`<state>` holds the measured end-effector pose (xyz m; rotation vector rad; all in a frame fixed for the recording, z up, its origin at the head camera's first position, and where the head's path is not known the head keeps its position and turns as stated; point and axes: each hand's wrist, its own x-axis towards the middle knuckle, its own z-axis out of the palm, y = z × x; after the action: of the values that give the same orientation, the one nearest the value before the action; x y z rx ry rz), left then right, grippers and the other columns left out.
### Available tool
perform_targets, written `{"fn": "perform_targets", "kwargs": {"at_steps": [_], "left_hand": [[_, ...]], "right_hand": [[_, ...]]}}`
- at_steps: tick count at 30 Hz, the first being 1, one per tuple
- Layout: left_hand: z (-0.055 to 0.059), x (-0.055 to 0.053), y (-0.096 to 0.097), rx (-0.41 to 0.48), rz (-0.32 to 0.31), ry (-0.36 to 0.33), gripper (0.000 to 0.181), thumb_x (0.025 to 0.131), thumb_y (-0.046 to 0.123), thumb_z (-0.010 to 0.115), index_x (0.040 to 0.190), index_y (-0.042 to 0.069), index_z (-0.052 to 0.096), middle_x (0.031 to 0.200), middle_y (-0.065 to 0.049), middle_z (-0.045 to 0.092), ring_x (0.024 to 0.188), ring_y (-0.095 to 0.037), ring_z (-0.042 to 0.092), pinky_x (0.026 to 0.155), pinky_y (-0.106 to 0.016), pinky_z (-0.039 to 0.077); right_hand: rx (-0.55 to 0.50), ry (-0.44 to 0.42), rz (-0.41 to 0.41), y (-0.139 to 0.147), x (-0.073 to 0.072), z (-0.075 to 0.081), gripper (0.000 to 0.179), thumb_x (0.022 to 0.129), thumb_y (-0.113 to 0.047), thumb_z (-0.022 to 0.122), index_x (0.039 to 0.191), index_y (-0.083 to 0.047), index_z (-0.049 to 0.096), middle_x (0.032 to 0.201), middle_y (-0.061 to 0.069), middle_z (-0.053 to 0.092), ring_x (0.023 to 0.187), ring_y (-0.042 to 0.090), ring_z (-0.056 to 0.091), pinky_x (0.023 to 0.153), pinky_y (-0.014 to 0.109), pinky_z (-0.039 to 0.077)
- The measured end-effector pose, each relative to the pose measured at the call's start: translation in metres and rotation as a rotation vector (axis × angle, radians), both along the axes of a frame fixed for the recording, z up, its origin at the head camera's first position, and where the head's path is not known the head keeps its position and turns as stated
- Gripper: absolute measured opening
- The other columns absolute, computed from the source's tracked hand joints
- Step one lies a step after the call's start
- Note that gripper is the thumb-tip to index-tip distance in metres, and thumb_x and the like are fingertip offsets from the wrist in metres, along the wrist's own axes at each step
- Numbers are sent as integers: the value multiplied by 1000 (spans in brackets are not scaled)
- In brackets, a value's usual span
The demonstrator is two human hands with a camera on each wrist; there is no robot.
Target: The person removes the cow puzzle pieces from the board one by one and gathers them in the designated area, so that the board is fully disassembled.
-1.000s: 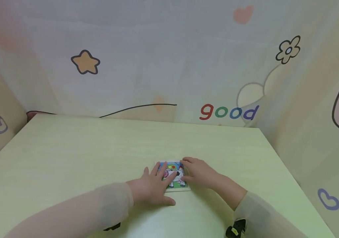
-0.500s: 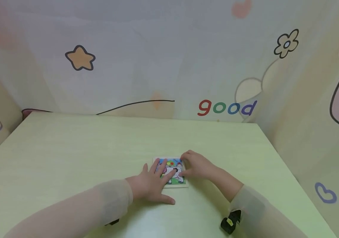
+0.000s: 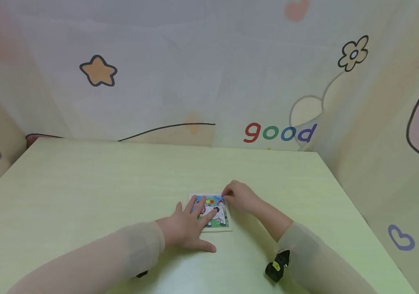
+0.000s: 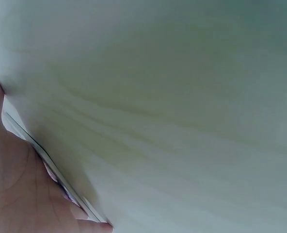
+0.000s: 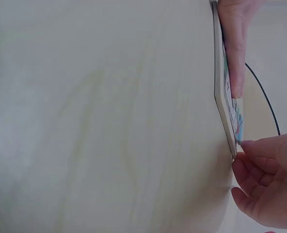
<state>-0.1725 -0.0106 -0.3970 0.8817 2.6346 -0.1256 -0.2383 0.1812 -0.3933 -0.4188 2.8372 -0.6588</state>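
A small flat picture puzzle (image 3: 222,219) with a pale frame and a cow on it lies on the table in the head view. Spread across its left part is my left hand (image 3: 190,232), fingers straight, thumb resting on the table below the near edge. My right hand (image 3: 242,197) is at the far right corner. The right wrist view shows the right thumb (image 5: 260,144) on the picture's corner with curled fingers just under the board edge, pinching it. In the left wrist view the puzzle's edge (image 4: 61,178) shows beside the left palm (image 4: 17,179).
A pale yellow-green table (image 3: 103,183) spreads around the puzzle. Behind it hangs a printed cloth backdrop (image 3: 165,73) with a star, a flower and the word "good". A black wrist device (image 3: 277,267) hangs under the right sleeve.
The right hand has drawn its thumb up from the puzzle's right side to the far right corner, its fingers closing together there. The left hand has stayed spread on the puzzle.
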Motion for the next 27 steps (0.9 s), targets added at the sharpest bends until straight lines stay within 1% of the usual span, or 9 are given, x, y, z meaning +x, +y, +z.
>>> {"fn": "perform_targets", "kwargs": {"at_steps": [4,6,8,11,15,18,23,27], "left_hand": [[-6,-4,1,-10,-3,16,96,74,84,34,151,31,11,156,-12,0,140,-38,1,103,-61,19],[-7,-5,1,-16,-7,21,96,74,84,34,151,31,10,156,-12,-1,140,-38,1,102,-61,19],[-6,-5,2,-18,-11,23,96,74,83,34,151,30,11,156,-12,0,140,-38,2,102,-61,19],[-1,-4,2,-28,-12,16,96,75,83,34,151,30,11,156,-12,1,140,-37,2,103,-61,19],[5,-2,1,-40,-6,11,95,75,83,34,151,30,11,156,-12,1,140,-38,2,103,-61,19],[5,-1,1,-42,-1,6,95,75,83,34,151,30,11,156,-12,0,140,-38,2,102,-61,20],[2,-1,2,-38,-12,4,95,75,83,34,151,30,10,156,-11,0,140,-37,2,103,-61,19],[-2,-2,4,-40,-19,14,95,75,83,33,151,30,9,156,-11,-1,140,-37,2,103,-61,19]], "right_hand": [[-38,-33,-60,1,-5,1,9,91,-12,60,91,-7,67,88,3,60,83,19,52,81,34,45],[-53,-46,-72,2,-7,2,9,91,-14,60,90,-7,67,89,3,61,83,19,52,80,33,45],[-64,-59,-88,3,-7,3,10,91,-16,61,90,-8,67,91,3,61,84,18,52,78,32,45],[-88,-63,-103,3,-7,4,10,90,-18,62,89,-9,67,90,2,62,82,18,53,74,31,45],[-157,-55,-87,5,-7,4,9,89,-17,65,87,-8,66,85,1,62,80,17,52,74,30,44],[-227,-82,-76,8,-7,3,9,88,-16,65,92,-7,65,87,2,62,83,18,54,76,29,45],[-333,-142,-143,23,-4,2,13,89,-11,63,101,-6,67,95,5,62,88,19,57,77,28,51],[-355,-152,-163,41,1,4,16,90,-9,62,103,-4,68,99,7,63,88,20,58,78,29,51]]}}
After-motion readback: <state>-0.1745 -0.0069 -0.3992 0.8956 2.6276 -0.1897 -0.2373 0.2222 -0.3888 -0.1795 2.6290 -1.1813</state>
